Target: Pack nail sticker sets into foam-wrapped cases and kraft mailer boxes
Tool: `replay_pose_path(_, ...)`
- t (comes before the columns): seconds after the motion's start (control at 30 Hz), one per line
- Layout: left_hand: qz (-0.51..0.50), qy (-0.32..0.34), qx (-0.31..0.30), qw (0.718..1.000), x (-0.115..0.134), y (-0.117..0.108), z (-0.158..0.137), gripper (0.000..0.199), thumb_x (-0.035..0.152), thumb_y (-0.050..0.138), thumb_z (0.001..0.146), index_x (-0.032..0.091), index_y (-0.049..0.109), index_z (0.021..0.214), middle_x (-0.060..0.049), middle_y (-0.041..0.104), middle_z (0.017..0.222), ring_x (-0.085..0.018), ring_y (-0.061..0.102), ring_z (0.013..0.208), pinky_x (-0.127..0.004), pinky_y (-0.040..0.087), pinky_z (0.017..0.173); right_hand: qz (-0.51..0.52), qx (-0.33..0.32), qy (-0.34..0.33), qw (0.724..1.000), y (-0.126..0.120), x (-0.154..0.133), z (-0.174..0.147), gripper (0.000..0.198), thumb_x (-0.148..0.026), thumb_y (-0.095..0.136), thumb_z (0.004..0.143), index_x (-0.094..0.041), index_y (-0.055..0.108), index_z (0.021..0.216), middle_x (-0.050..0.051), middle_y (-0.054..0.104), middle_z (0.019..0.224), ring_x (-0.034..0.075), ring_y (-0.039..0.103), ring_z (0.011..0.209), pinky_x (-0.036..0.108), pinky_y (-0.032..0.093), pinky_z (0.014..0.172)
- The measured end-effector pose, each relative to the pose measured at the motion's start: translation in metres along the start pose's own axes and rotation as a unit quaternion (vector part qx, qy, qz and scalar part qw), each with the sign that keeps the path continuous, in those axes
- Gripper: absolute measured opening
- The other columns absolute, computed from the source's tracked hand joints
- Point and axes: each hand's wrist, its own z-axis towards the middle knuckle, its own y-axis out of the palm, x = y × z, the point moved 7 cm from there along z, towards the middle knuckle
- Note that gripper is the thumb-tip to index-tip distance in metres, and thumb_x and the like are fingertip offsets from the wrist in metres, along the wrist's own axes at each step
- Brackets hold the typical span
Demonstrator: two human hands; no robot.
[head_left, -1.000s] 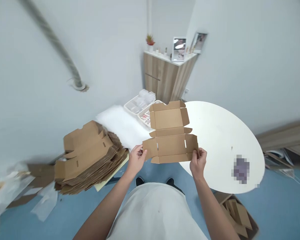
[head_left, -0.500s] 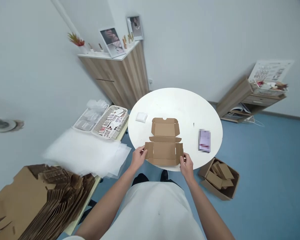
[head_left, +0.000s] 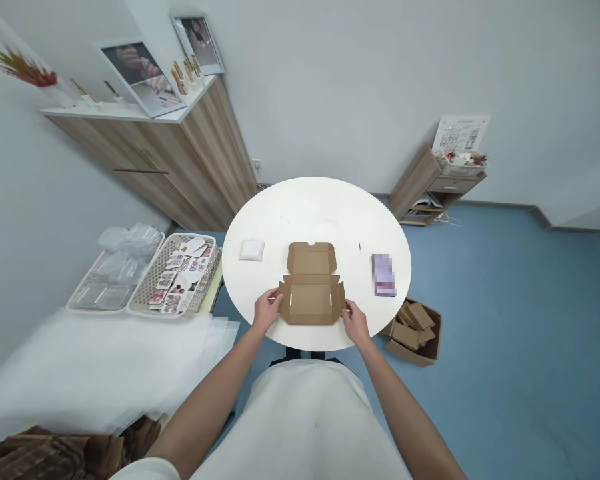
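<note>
A brown cardboard box, partly folded, lies on the round white table near its front edge. Its lid panel points away from me, lying back on the tabletop. My left hand pinches the left side flap, and my right hand grips the right one. Both side flaps tilt upward. A small white packet rests to the left of the box. Off to the right lies a purple item, blurred out in the picture.
On the left, a basket of printed cards stands beside a basket of clear plastic packaging. White sheets and brown cardboard lie nearer me. A carton of cardboard pieces sits on the floor at right. A wooden cabinet stands behind.
The side flaps of the box have been raised from lying nearly flat, each hand still on one. My view has shifted, so the room appears moved mostly to the left.
</note>
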Motion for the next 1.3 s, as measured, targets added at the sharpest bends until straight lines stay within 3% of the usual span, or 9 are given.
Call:
replay_pose_path(0.1, 0.026, 0.027, 0.022, 0.999, 0.002, -0.007, 0.012, 0.040, 0.031, 0.051, 0.074, 0.011, 0.052, 0.109, -0.014, 0.057, 0.104, -0.018, 0.060, 0.080, -0.033, 0.048, 0.071, -0.034, 0.017, 0.016, 0.999, -0.001, 0.007, 0.004, 0.046, -0.027, 0.037, 0.076, -0.015, 0.041, 0.120, 0.010, 0.058, 0.105, 0.018, 0.059, 0.084, 0.034, 0.045, 0.077)
replay_pose_path(0.23, 0.154, 0.161, 0.064, 0.973, 0.018, -0.015, -0.003, 0.053, 0.037, 0.055, 0.072, 0.014, 0.043, 0.118, -0.017, 0.041, 0.122, -0.027, 0.042, 0.113, -0.043, 0.037, 0.089, -0.098, 0.089, -0.006, 0.991, -0.010, 0.012, 0.001, 0.059, -0.031, 0.045, 0.073, -0.014, 0.031, 0.127, 0.014, 0.044, 0.122, 0.024, 0.045, 0.110, 0.043, 0.036, 0.092)
replay_pose_path(0.37, 0.273, 0.292, -0.067, 0.914, 0.031, 0.013, -0.041, 0.057, 0.043, 0.065, 0.061, 0.021, 0.049, 0.112, -0.013, 0.043, 0.124, -0.031, 0.034, 0.118, -0.051, 0.023, 0.096, -0.142, 0.122, -0.021, 0.982, -0.017, 0.004, 0.002, 0.058, -0.034, 0.046, 0.073, -0.015, 0.034, 0.126, 0.013, 0.041, 0.125, 0.027, 0.033, 0.119, 0.045, 0.028, 0.097)
replay_pose_path(0.43, 0.306, 0.316, -0.116, 0.891, 0.032, 0.028, -0.053, 0.055, 0.041, 0.068, 0.059, 0.023, 0.051, 0.108, -0.012, 0.045, 0.122, -0.031, 0.034, 0.118, -0.052, 0.019, 0.097, -0.151, 0.117, -0.026, 0.981, -0.019, -0.006, 0.011, 0.057, -0.035, 0.046, 0.073, -0.016, 0.035, 0.125, 0.013, 0.041, 0.125, 0.027, 0.034, 0.118, 0.045, 0.029, 0.096)
replay_pose_path(0.6, 0.339, 0.316, -0.150, 0.873, 0.034, 0.051, -0.051, 0.041, 0.029, 0.065, 0.065, 0.023, 0.052, 0.103, -0.009, 0.051, 0.112, -0.028, 0.040, 0.112, -0.053, 0.016, 0.097, -0.152, 0.079, -0.030, 0.985, -0.019, -0.035, 0.056, 0.057, -0.039, 0.047, 0.073, -0.015, 0.038, 0.125, 0.012, 0.044, 0.124, 0.026, 0.036, 0.117, 0.043, 0.029, 0.096)
replay_pose_path(0.83, 0.387, 0.290, -0.171, 0.858, 0.039, 0.057, -0.038, 0.039, 0.017, 0.055, 0.069, 0.023, 0.048, 0.107, -0.009, 0.052, 0.107, -0.025, 0.046, 0.103, -0.050, 0.019, 0.095, -0.067, -0.022, 0.063, 0.996, -0.001, -0.038, 0.128, 0.059, -0.048, 0.044, 0.074, -0.014, 0.042, 0.122, 0.013, 0.052, 0.118, 0.021, 0.048, 0.107, 0.035, 0.037, 0.087)
replay_pose_path(0.93, 0.407, 0.266, -0.162, 0.859, 0.041, 0.057, -0.031, 0.055, 0.015, 0.056, 0.065, 0.022, 0.040, 0.118, -0.013, 0.046, 0.120, -0.028, 0.039, 0.113, -0.049, 0.020, 0.095, -0.053, -0.032, 0.078, 0.995, 0.007, -0.032, 0.148, 0.054, -0.045, 0.043, 0.075, -0.013, 0.046, 0.119, 0.011, 0.060, 0.104, 0.019, 0.054, 0.095, 0.032, 0.039, 0.082)
replay_pose_path(1.07, 0.438, 0.222, -0.163, 0.855, 0.044, 0.062, -0.013, 0.088, 0.029, 0.069, 0.055, 0.018, 0.025, 0.130, -0.018, 0.028, 0.136, -0.034, 0.021, 0.125, -0.051, 0.017, 0.097, -0.066, -0.030, 0.065, 0.995, 0.014, -0.024, 0.158, 0.042, -0.035, 0.040, 0.076, -0.016, 0.053, 0.111, 0.003, 0.062, 0.077, 0.016, 0.056, 0.072, 0.029, 0.041, 0.070)
replay_pose_path(1.3, 0.531, 0.188, -0.203, 0.801, 0.046, 0.071, 0.015, 0.127, 0.053, 0.072, 0.038, 0.013, 0.003, 0.137, -0.015, 0.002, 0.143, -0.034, -0.009, 0.129, -0.053, 0.006, 0.101, -0.075, -0.046, 0.030, 0.996, 0.014, -0.022, 0.148, 0.037, -0.031, 0.039, 0.073, -0.019, 0.059, 0.101, -0.005, 0.049, 0.052, 0.012, 0.045, 0.051, 0.023, 0.037, 0.055)
